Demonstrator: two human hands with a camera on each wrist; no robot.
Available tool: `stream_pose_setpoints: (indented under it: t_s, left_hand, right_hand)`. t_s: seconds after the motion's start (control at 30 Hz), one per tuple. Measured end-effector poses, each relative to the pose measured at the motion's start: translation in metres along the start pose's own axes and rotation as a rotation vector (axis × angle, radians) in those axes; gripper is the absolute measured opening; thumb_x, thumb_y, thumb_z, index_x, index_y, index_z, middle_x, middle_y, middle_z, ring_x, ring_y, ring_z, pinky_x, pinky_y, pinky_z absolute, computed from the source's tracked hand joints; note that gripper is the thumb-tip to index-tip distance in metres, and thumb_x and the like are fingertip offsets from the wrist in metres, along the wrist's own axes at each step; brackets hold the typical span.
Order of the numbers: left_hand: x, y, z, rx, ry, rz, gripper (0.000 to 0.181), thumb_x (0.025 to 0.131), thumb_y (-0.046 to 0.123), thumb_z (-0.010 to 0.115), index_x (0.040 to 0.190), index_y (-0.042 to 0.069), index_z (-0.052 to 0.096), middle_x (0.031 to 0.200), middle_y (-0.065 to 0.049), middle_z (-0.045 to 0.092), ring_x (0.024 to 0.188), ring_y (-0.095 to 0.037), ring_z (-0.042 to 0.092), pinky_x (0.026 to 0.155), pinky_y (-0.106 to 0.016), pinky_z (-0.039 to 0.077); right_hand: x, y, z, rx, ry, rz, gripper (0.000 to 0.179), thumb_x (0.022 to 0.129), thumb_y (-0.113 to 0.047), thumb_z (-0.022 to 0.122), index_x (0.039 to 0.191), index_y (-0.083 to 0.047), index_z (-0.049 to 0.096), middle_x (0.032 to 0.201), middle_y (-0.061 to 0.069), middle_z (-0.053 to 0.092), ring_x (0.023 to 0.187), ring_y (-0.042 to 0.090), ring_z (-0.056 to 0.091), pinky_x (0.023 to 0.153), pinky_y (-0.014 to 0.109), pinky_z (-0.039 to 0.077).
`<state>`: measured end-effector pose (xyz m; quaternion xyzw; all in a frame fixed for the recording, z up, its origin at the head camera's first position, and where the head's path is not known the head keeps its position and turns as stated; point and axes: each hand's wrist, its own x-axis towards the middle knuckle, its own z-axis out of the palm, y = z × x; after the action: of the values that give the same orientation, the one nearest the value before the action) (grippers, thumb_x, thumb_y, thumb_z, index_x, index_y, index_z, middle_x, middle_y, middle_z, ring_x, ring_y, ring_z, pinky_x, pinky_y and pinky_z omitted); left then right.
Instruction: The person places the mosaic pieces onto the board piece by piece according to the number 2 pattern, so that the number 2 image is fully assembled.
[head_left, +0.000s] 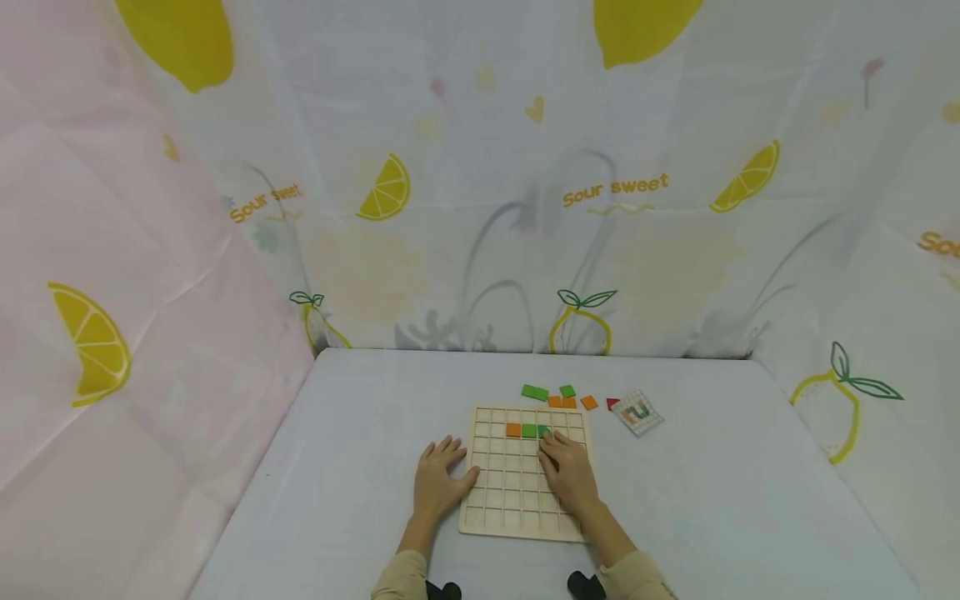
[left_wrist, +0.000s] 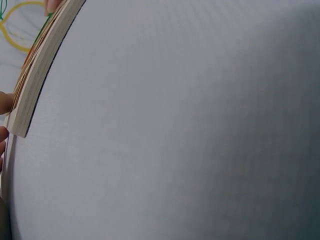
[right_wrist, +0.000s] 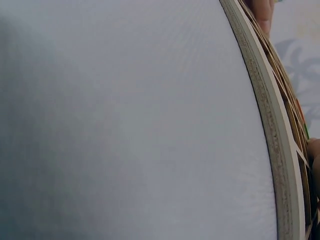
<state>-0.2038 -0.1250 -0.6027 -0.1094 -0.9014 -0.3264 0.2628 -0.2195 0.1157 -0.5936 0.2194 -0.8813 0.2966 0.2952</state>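
Note:
A light wooden grid board (head_left: 506,500) lies in front of the person. In one of its upper rows sit an orange tile (head_left: 513,430), a green tile (head_left: 528,431) and a darker green tile (head_left: 543,431). The right hand (head_left: 570,472) reaches over the board's right side, its fingertips at the darker green tile, which they partly cover. At the board's left edge rests the left hand (head_left: 439,480), fingers extended beside the frame and thumb over its rim. The left wrist view catches the board's side (left_wrist: 37,75); fingertips (right_wrist: 314,150) show at the edge of the right wrist view.
Behind the board lie loose green tiles (head_left: 535,392), orange tiles (head_left: 562,402) and a red tile (head_left: 612,404). A small card with a printed grid pattern (head_left: 637,413) covers part of the red one. A white cloth covers the table (head_left: 337,433); patterned curtains stand around it.

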Motion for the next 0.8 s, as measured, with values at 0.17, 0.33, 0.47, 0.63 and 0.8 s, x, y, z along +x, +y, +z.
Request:
stream_pose_setpoints:
  t_s: [0.17, 0.33, 0.47, 0.63, 0.8]
  left_hand:
    - [0.000, 0.001, -0.001, -0.005, -0.024, -0.023, 0.038, 0.069, 0.028, 0.075, 0.095, 0.000, 0.072, 0.106, -0.016, 0.069, 0.109, -0.034, 0.060, 0.103, -0.050, 0.039]
    - [0.000, 0.000, -0.001, -0.007, -0.025, -0.026, 0.038, 0.069, 0.028, 0.075, 0.095, 0.000, 0.072, 0.106, -0.016, 0.069, 0.109, -0.035, 0.060, 0.103, -0.050, 0.039]
    - [0.001, 0.000, -0.001, -0.001, -0.021, -0.024, 0.038, 0.069, 0.028, 0.075, 0.095, 0.000, 0.072, 0.106, -0.016, 0.069, 0.109, -0.035, 0.061, 0.103, -0.050, 0.039]
    - [0.000, 0.000, 0.000, -0.001, -0.027, -0.023, 0.038, 0.069, 0.028, 0.075, 0.095, 0.000, 0.072, 0.106, -0.016, 0.069, 0.108, -0.035, 0.061, 0.102, -0.051, 0.039]
    - [0.000, -0.001, 0.001, -0.002, -0.020, -0.020, 0.038, 0.069, 0.028, 0.075, 0.095, 0.000, 0.072, 0.106, -0.016, 0.069, 0.108, -0.035, 0.061, 0.102, -0.050, 0.039]
  right_hand:
    - [-0.002, 0.000, -0.002, 0.006, -0.011, -0.012, 0.022, 0.073, 0.000, 0.075, 0.094, 0.005, 0.072, 0.100, 0.019, 0.069, 0.100, 0.040, 0.063, 0.086, 0.052, 0.052]
    - [-0.004, 0.003, -0.004, 0.033, -0.047, -0.003, 0.022, 0.075, 0.005, 0.071, 0.097, 0.003, 0.071, 0.108, 0.021, 0.066, 0.104, 0.041, 0.059, 0.087, 0.052, 0.051]
    - [-0.001, 0.004, -0.004, 0.043, -0.068, 0.050, 0.017, 0.079, 0.007, 0.067, 0.094, 0.003, 0.072, 0.102, 0.021, 0.058, 0.097, 0.034, 0.054, 0.080, 0.045, 0.052]
    - [0.006, 0.002, -0.006, 0.033, -0.081, 0.097, 0.014, 0.080, 0.008, 0.065, 0.090, 0.003, 0.073, 0.088, 0.010, 0.057, 0.085, 0.025, 0.051, 0.072, 0.039, 0.051]
    - [0.008, 0.000, -0.005, -0.003, -0.061, 0.083, 0.010, 0.077, 0.003, 0.069, 0.086, 0.004, 0.073, 0.089, 0.012, 0.060, 0.085, 0.027, 0.053, 0.072, 0.041, 0.052]
